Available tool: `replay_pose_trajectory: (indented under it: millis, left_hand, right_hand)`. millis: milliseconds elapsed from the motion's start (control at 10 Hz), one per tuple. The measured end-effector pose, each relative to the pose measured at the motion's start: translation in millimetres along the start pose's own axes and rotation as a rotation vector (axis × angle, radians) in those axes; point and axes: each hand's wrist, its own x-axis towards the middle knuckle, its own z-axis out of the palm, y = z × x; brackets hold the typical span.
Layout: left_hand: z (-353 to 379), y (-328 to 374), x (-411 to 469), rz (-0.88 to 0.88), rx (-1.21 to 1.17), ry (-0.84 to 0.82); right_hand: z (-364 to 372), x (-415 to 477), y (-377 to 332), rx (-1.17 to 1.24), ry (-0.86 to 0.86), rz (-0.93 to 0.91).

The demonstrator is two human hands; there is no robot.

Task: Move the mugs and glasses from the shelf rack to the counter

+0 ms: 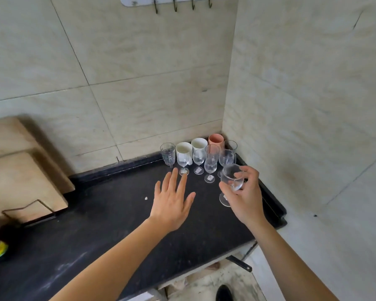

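The fingers (252,174) of my right hand (245,196) curl round the bowl of a clear, empty stemmed glass (231,179), near the raised right edge of the black stone counter (109,213); if its foot touches, I cannot tell. My left hand (172,200) hovers flat, fingers spread. Behind, empty clear glasses (210,164) partly hide two white ceramic mugs (183,149) and a pink mug (215,139).

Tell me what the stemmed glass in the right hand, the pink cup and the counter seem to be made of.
The stemmed glass in the right hand: clear, glossy glass by its look; the hand shows through the bowl. The pink cup: opaque, matte; ceramic or plastic, the look leaves it open. The counter: black speckled stone, probably granite, with a dull sheen.
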Motion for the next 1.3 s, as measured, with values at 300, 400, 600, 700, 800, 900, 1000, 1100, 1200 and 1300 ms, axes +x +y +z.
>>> replay_pose_trajectory:
  millis: [300,400,600,700,800,900,1000,1100,1200,1300]
  left_hand:
    - [68,-8,89,-0.192,0.064,-0.230]
    - [95,-14,99,-0.221,0.050,-0.295]
    - [159,-41,107,-0.245,0.007,-0.471]
    - [183,-55,100,-0.232,0.012,-0.553]
    - [202,-71,97,-0.231,0.030,-0.601]
    - [213,-85,97,-0.237,0.011,-0.645]
    - [218,-92,94,-0.220,-0.017,-0.660]
    - [218,-94,96,-0.205,-0.024,-0.698]
    - [214,-95,100,-0.215,-0.054,-0.729]
    - [209,-93,101,-0.213,-0.055,-0.743]
  right_hand:
    - [48,144,52,-0.184,-0.280,0.021]
    - [76,159,69,-0.207,-0.369,0.035]
    - [139,160,110,-0.246,-0.488,0.072]
    - [166,155,122,-0.254,-0.480,0.110]
    - [188,151,135,-0.251,-0.471,0.122]
    - [203,152,142,-0.261,-0.475,0.149]
    - [212,154,145,-0.272,-0.461,0.147]
    - [215,156,139,-0.300,-0.451,0.142]
    - [215,158,139,-0.336,-0.460,0.143]
    - [208,156,130,-0.375,-0.503,0.158]
